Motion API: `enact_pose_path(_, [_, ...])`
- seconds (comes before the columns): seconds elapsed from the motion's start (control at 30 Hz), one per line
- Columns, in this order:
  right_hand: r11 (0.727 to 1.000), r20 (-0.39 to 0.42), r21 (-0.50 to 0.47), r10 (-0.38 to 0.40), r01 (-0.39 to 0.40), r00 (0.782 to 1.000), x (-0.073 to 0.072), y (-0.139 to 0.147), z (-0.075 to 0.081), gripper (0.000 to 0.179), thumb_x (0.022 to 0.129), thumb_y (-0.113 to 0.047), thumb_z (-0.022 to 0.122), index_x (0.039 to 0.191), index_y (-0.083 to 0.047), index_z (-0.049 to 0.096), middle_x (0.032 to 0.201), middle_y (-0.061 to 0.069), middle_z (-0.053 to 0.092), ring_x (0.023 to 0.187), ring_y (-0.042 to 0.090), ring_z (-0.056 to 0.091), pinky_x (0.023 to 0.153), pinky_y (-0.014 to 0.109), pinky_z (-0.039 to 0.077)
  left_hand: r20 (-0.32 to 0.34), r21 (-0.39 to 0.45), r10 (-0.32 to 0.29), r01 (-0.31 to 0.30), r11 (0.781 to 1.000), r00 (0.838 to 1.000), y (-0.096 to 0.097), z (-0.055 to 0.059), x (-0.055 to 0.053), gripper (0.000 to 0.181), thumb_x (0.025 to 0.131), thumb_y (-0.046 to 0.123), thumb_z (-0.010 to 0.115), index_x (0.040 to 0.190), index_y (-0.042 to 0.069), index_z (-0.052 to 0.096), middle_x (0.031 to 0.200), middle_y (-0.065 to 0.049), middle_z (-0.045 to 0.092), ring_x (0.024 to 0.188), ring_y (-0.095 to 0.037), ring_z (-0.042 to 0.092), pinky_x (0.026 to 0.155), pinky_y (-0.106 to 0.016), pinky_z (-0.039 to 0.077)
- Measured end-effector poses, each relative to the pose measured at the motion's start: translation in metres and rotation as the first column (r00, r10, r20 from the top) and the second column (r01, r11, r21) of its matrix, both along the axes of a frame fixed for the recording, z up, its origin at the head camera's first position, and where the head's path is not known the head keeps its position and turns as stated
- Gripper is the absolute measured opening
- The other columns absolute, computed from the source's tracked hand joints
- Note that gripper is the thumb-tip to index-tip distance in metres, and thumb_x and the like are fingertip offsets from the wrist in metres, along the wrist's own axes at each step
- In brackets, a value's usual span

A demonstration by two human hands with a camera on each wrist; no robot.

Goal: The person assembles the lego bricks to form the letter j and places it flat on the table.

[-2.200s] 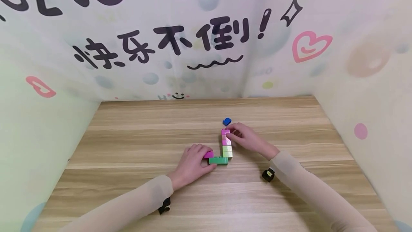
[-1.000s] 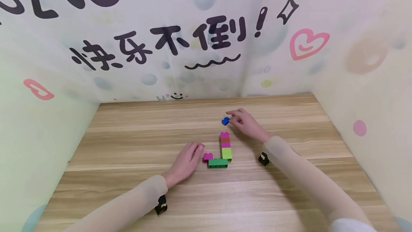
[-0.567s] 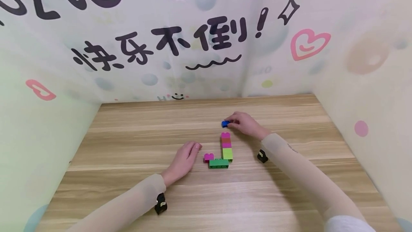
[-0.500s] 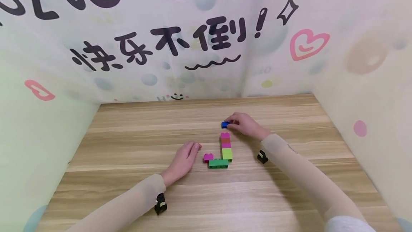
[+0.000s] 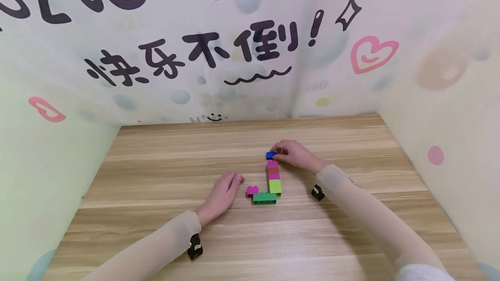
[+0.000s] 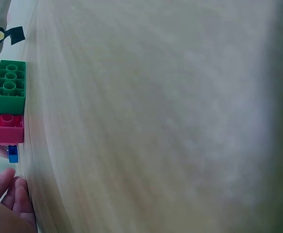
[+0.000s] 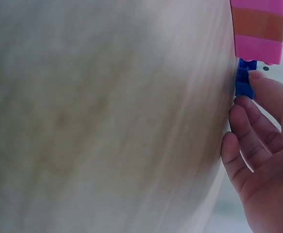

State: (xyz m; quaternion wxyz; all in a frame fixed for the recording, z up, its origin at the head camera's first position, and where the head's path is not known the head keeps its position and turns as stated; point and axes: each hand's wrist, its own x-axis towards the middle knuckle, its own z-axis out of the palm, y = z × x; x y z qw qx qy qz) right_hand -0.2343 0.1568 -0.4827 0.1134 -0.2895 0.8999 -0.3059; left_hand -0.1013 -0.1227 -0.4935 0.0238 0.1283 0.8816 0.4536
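Note:
My right hand (image 5: 296,155) pinches a small blue toy brick (image 5: 269,155) between thumb and fingertips. In the right wrist view the blue brick (image 7: 244,90) lies right at the studded end of a row of bricks. That row runs pink (image 5: 272,164), orange-red (image 5: 273,171), pink (image 5: 274,176) and lime green (image 5: 275,186). At its near end lies a long green brick (image 5: 264,199), hollow underside toward me, with another pink brick (image 5: 252,191) at its left end. My left hand (image 5: 219,196) rests on the table left of these, fingers loosely bent, holding nothing.
The bricks lie on a wood-grain table (image 5: 164,155). A printed white wall sheet (image 5: 164,94) stands behind it, with side walls left and right. Black wrist devices (image 5: 195,247) hang under both sleeves.
My right hand has left the brick row, taken hold of the blue brick and drawn it back toward the row's far end. My left hand has let go of the near bricks and moved left.

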Motion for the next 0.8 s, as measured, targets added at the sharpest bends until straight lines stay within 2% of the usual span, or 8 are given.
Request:
enact_pose_path(0.3, [1.000,-0.022,0.004,0.014,-0.014,1.000,0.002,0.000,0.000,0.020,0.101,-0.016,0.071,0.119,-0.008,0.073,0.110,0.005,0.072,0.094,0.018,0.061,0.088,0.038,0.053,0.010,-0.002,0.008,-0.008,1.000,1.000,0.001,0.000,0.000,0.031,0.113,0.016,0.042,0.108,0.004,0.070,0.109,-0.011,0.067,0.107,-0.027,0.063,0.099,-0.049,0.050])
enact_pose_path(0.57, [1.000,0.008,-0.013,0.012,-0.012,1.000,0.001,0.001,0.000,0.023,0.101,-0.015,0.070,0.122,-0.007,0.071,0.105,0.005,0.071,0.094,0.019,0.063,0.089,0.040,0.055,-0.036,-0.001,0.005,-0.005,1.000,0.999,0.000,-0.001,0.001,0.034,0.114,0.017,0.041,0.107,0.003,0.071,0.107,-0.011,0.068,0.106,-0.029,0.064,0.098,-0.051,0.050])
enact_pose_path(0.67, [1.000,0.014,-0.029,0.011,-0.010,1.000,0.002,0.006,0.001,0.025,0.103,-0.018,0.068,0.124,-0.006,0.070,0.106,0.004,0.072,0.095,0.019,0.065,0.089,0.040,0.055,-0.031,0.008,0.006,-0.006,1.000,0.999,0.000,-0.002,0.000,0.034,0.114,0.017,0.041,0.107,0.003,0.071,0.106,-0.010,0.068,0.105,-0.028,0.064,0.097,-0.050,0.050])
enact_pose_path(0.8, [0.999,-0.020,-0.050,-0.015,0.014,1.000,0.009,0.019,0.003,0.028,0.105,-0.021,0.064,0.126,-0.003,0.069,0.108,0.006,0.073,0.098,0.021,0.067,0.091,0.042,0.056,-0.036,0.013,-0.006,0.007,1.000,0.999,-0.005,-0.002,-0.001,0.031,0.113,0.018,0.043,0.110,0.004,0.070,0.105,-0.007,0.069,0.101,-0.023,0.065,0.095,-0.047,0.052])
